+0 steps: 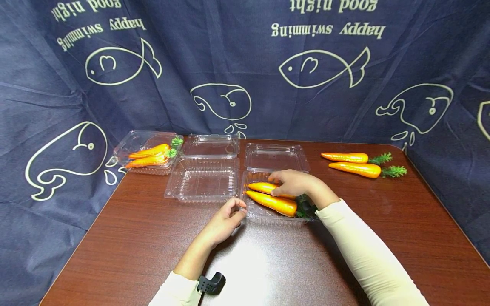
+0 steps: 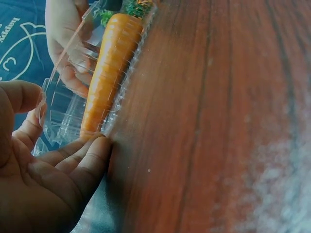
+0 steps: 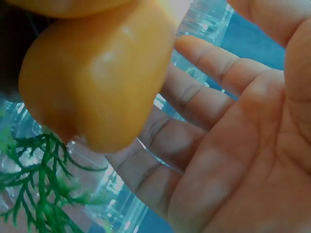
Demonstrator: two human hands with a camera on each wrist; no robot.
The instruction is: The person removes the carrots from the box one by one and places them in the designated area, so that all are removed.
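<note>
Two orange carrots with green tops lie side by side in an open clear plastic clamshell box [image 1: 264, 212]: a front carrot [image 1: 273, 204] and a rear carrot [image 1: 262, 187]. My left hand [image 1: 226, 221] holds the box's near left corner, with thumb and fingers at its rim in the left wrist view. Over the rear carrot reaches my right hand [image 1: 294, 182], partly covering it. In the right wrist view the right hand's fingers [image 3: 204, 102] are extended alongside a carrot [image 3: 97, 77], not wrapped round it; whether they touch it is hard to tell.
Left of this box stands another open clear box [image 1: 206, 180] with its lid raised behind. A closed clear box [image 1: 153, 170] holding carrots sits at the far left. Two loose carrots [image 1: 356, 169] lie on the brown table [image 1: 402, 221] at the right. A blue curtain [image 1: 260, 114] hangs behind.
</note>
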